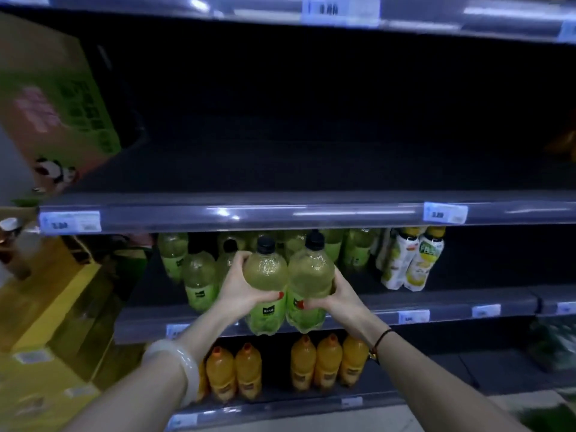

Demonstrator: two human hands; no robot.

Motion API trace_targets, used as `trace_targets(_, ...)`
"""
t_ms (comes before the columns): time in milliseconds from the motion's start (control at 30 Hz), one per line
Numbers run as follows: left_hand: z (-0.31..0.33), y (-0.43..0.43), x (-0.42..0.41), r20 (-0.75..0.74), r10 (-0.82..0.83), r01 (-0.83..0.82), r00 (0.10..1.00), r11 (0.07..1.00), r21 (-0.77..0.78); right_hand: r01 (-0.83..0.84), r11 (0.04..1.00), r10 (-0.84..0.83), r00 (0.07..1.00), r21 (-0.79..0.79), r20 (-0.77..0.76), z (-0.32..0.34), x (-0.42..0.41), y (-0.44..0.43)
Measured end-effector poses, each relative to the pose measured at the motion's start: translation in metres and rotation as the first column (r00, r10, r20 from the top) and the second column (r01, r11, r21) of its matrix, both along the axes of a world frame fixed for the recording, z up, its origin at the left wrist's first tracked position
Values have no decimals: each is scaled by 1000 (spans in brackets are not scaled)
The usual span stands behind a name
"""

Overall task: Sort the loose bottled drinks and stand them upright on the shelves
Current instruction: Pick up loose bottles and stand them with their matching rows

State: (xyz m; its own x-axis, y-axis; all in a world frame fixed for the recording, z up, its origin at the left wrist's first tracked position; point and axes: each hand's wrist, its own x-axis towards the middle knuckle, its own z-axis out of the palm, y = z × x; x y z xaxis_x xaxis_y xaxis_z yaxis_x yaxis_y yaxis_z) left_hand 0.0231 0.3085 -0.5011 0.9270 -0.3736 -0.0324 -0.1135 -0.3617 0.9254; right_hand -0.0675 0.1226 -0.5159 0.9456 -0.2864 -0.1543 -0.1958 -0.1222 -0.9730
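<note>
L bottle (pixel 265 272) and R bottle (pixel 310 271), both green w/ black caps, are held upright side by side, touching, at the near edge of the mid shelf (pixel 452 305). L bottle is gripped by the L hand (pixel 238 289): fingers are curled round its left side, thumb laid across the label. R bottle is gripped by the R hand (pixel 341 296) in mirror fashion. Both bases overlap the shelf's front rim; contact w/ the shelf cannot be confirmed.

Further green bottles (pixel 199 275) are stood upright on the same shelf, behind and to the left. White bottles (pixel 408 263) w/ yellow caps are stood to the right, apart from the green group. Orange bottles (pixel 327 361) are stood in a row on the low shelf (pixel 280 405).

Price tags (pixel 70 221) are fixed to the upper shelf (pixel 280 210) rim. A carton (pixel 56 104) is seen tilted at its left end. Yellow boxes (pixel 40 381) are stacked at near left. A pale bangle (pixel 184 363) is worn on the L wrist, a dark cord (pixel 381 336) on the R wrist.
</note>
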Motion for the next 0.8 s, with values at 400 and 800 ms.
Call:
trace_targets(400, -111, -61, 86, 34, 135, -138, 990, 986, 90, 104, 994, -103, 995, -20, 11, -113, 94, -34)
trace_targets(800, -130, -71, 91, 222, 227, -251, 948, 964, 85, 73, 995, -72, 997, -73, 15, -136, 121, -46)
